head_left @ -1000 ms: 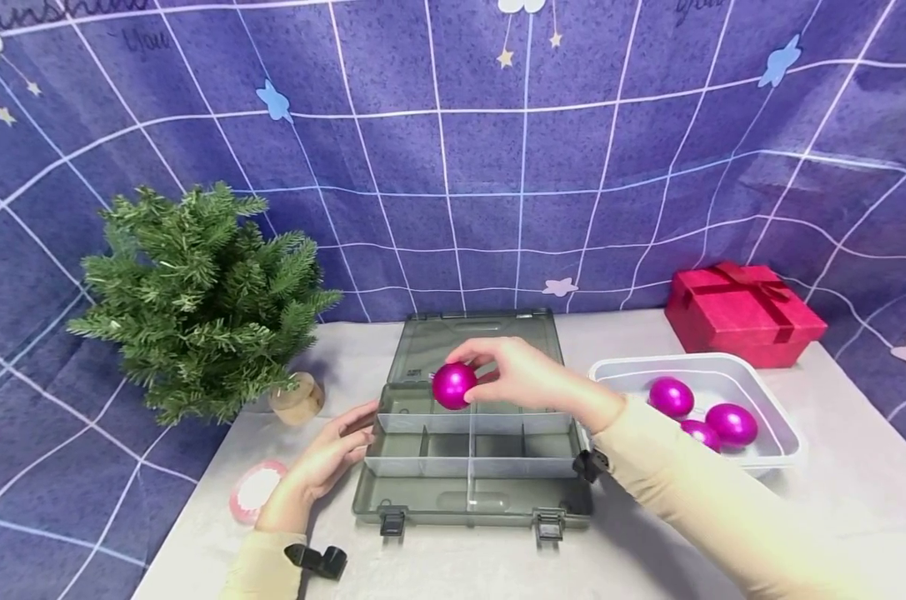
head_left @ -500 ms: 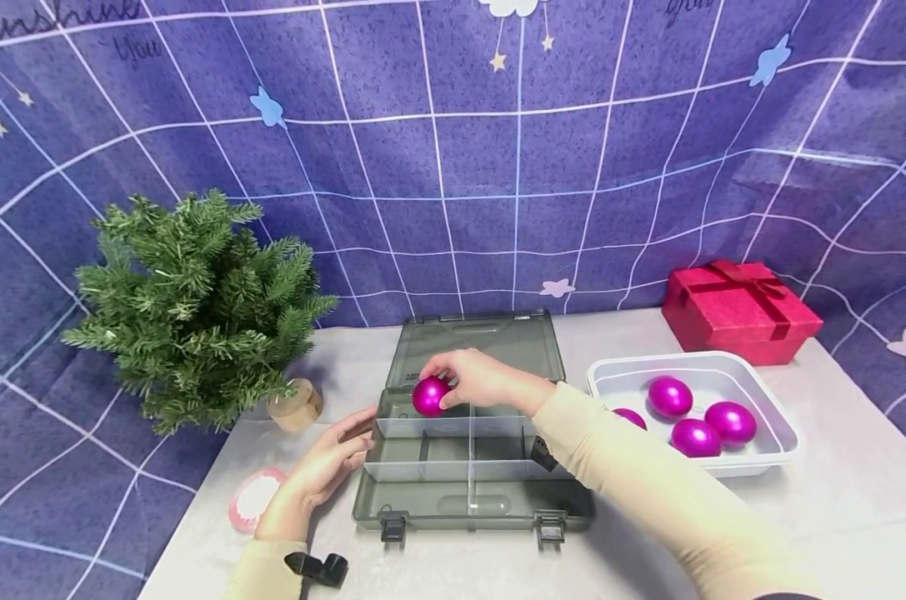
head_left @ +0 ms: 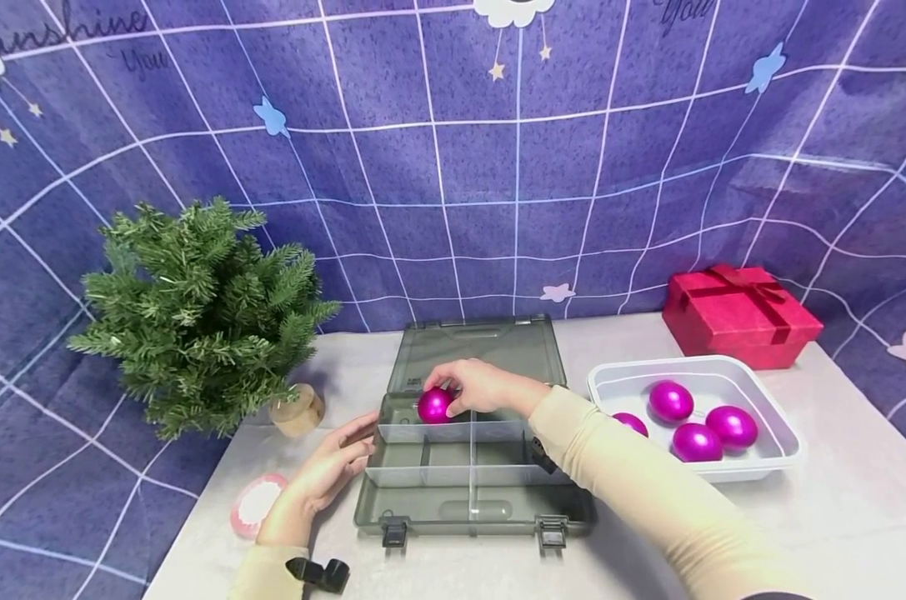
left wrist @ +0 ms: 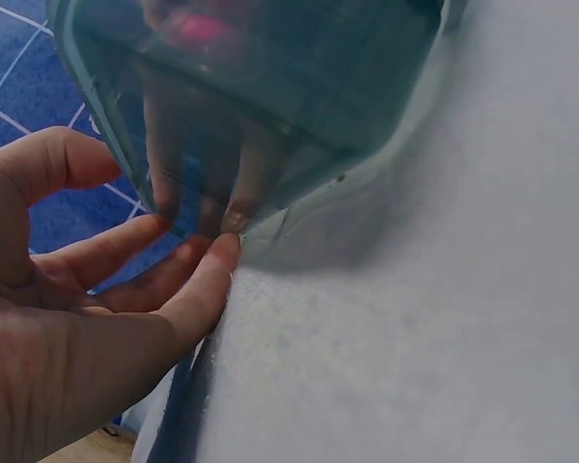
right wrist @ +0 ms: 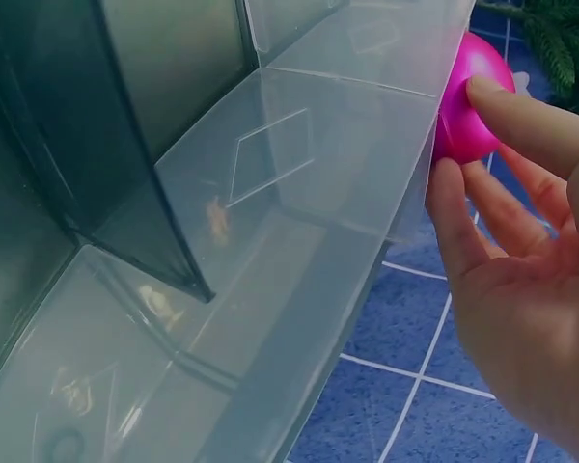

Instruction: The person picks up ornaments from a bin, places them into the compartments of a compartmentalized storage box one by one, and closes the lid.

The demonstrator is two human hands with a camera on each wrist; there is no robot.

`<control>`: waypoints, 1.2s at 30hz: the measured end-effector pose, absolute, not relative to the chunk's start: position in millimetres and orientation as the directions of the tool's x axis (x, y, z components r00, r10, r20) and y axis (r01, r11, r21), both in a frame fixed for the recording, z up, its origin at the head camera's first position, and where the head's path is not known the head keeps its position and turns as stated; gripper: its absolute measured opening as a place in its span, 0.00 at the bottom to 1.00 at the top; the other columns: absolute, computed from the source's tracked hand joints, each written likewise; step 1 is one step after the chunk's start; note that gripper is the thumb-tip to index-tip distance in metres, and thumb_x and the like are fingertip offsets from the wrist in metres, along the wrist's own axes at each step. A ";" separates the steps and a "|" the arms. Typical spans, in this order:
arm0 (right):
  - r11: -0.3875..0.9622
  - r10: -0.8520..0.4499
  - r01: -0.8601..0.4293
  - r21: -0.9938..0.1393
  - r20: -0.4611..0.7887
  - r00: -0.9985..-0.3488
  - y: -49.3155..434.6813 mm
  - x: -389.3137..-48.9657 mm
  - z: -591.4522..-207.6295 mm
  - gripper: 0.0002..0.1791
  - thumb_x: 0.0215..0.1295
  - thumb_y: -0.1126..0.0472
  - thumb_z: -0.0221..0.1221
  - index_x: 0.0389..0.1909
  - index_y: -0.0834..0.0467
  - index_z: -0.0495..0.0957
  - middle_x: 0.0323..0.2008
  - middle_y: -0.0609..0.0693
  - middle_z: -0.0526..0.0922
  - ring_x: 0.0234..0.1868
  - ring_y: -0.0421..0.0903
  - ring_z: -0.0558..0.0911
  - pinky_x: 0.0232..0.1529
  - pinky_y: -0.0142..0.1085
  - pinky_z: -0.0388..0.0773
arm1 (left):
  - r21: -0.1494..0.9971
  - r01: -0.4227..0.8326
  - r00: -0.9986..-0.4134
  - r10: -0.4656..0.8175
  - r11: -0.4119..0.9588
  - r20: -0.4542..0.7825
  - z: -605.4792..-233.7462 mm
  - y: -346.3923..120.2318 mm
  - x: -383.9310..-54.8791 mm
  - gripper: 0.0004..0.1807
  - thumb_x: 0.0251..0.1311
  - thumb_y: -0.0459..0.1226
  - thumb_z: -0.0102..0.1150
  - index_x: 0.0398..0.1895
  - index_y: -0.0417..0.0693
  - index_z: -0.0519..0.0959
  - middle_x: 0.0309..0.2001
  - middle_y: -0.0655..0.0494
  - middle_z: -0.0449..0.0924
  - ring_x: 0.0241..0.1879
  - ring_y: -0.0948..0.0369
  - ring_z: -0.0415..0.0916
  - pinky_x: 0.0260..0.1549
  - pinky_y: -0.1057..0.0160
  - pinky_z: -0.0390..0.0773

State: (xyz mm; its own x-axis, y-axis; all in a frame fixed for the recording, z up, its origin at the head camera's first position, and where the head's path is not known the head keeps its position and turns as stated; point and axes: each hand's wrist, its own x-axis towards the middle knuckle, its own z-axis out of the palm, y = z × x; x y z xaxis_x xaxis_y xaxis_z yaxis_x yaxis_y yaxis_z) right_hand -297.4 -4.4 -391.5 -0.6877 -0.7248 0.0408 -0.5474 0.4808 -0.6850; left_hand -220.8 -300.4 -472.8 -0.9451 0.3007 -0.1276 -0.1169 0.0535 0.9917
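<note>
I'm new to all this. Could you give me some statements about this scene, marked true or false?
1. The right hand holds a pink ball. True.
2. The left hand holds a ball too. False: the left hand rests its fingertips against the case.
3. Four balls show in the white tub. True.
4. The case's lid is closed. False: the lid is open.
5. The tree stands left of the red box. True.

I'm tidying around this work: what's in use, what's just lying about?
Likely in use:
ball held by right hand
divided box, left hand at its edge
white tub with more balls

Apparently lying about:
small tree
red gift box
pink-rimmed round item
</note>
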 end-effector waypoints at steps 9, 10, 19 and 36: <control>0.531 -0.712 -0.547 -0.647 0.009 -0.702 -6.5 -297.0 -391.1 0.25 0.55 0.72 0.71 0.54 0.57 0.82 0.50 0.53 0.85 0.51 0.53 0.83 0.57 0.46 0.76 | 0.993 -0.110 -0.941 0.316 0.046 -0.118 -474.5 -301.9 -221.5 0.37 0.66 0.26 0.48 0.79 0.31 0.52 0.73 0.31 0.57 0.56 0.55 0.69 0.56 0.62 0.74; 0.538 -0.710 -0.551 -0.638 0.009 -0.704 -6.3 -297.0 -391.2 0.24 0.55 0.71 0.72 0.54 0.56 0.83 0.50 0.52 0.85 0.49 0.51 0.84 0.56 0.44 0.77 | 0.993 -0.111 -0.942 0.315 0.040 -0.118 -474.6 -301.7 -221.8 0.37 0.66 0.26 0.49 0.78 0.31 0.52 0.73 0.31 0.57 0.57 0.56 0.70 0.56 0.62 0.75; 0.583 -0.696 -0.558 -0.590 -0.009 -0.718 -8.8 -297.7 -393.5 0.21 0.63 0.66 0.67 0.58 0.58 0.83 0.53 0.55 0.83 0.47 0.47 0.83 0.54 0.41 0.78 | 0.994 -0.111 -0.939 0.326 0.022 -0.112 -477.6 -301.5 -223.6 0.37 0.66 0.26 0.49 0.79 0.32 0.53 0.75 0.31 0.56 0.61 0.57 0.71 0.59 0.59 0.73; 0.619 -0.678 -0.534 -0.576 -0.047 -0.734 -13.0 -290.9 -387.3 0.17 0.69 0.63 0.61 0.58 0.59 0.84 0.40 0.48 0.84 0.46 0.44 0.81 0.54 0.38 0.76 | 0.993 -0.115 -0.936 0.331 0.030 -0.118 -476.5 -301.3 -220.9 0.37 0.67 0.26 0.49 0.79 0.33 0.52 0.76 0.32 0.54 0.66 0.55 0.67 0.60 0.60 0.71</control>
